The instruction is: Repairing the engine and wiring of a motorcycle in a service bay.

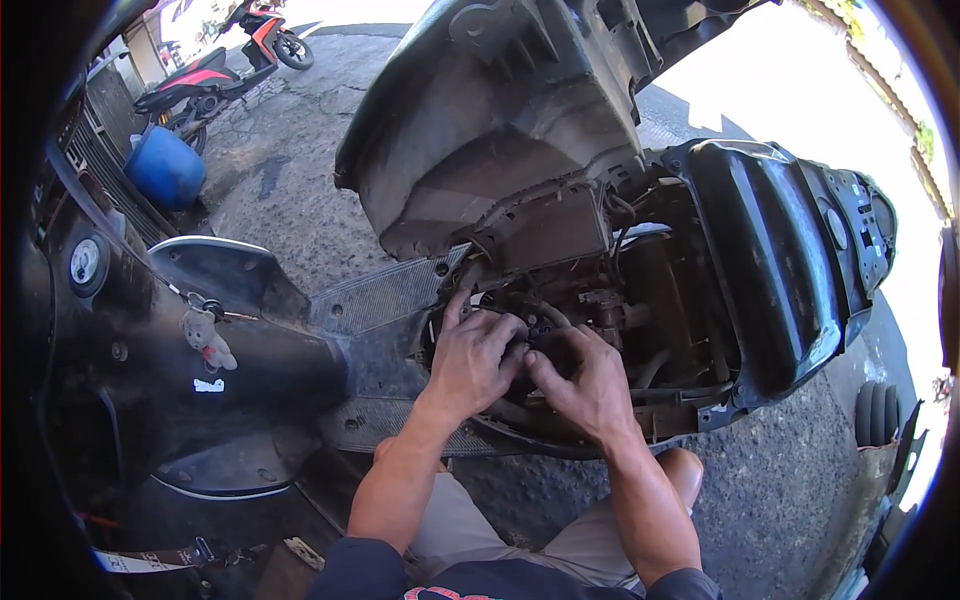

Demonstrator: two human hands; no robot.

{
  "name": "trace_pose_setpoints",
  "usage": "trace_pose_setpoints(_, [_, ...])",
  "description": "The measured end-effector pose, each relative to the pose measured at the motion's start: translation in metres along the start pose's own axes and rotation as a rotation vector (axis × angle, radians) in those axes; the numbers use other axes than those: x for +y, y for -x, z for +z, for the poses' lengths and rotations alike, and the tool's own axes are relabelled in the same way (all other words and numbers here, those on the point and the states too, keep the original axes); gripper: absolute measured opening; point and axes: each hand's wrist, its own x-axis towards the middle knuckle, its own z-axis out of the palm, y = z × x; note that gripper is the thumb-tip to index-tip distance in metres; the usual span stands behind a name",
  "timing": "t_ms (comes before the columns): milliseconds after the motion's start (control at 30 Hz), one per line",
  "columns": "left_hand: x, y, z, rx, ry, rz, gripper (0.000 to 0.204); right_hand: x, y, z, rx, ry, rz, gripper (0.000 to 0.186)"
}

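My left hand point(472, 360) and my right hand point(588, 385) meet over the opened middle of a black scooter, among dark engine parts point(610, 310). The fingers of both hands are bent inward, and their tips come together at a small dark part that I cannot make out. One finger of the left hand reaches forward toward the edge of the opening. Above the hands, a large black plastic underseat box point(480, 140) is tipped up. Much of the engine bay below my fingers is hidden or in shadow.
The ribbed footboard point(385, 295) and front shield lie to the left, with a key and a small plush keychain point(208, 338) hanging there. A glossy black rear part point(765, 260) is on the right. Farther off stand a blue drum point(165, 168) and a red-black scooter point(225, 75).
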Motion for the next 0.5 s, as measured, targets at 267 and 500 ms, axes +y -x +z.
trace_pose_setpoints(267, [0.003,-0.002,0.001,-0.045,-0.02,-0.02,0.02,0.013,-0.002,0.012,0.079,-0.044,0.014,0.019])
trace_pose_setpoints(500, [0.006,-0.003,0.003,-0.038,-0.093,-0.01,0.017,0.013,0.009,0.001,0.11,-0.126,0.126,0.014])
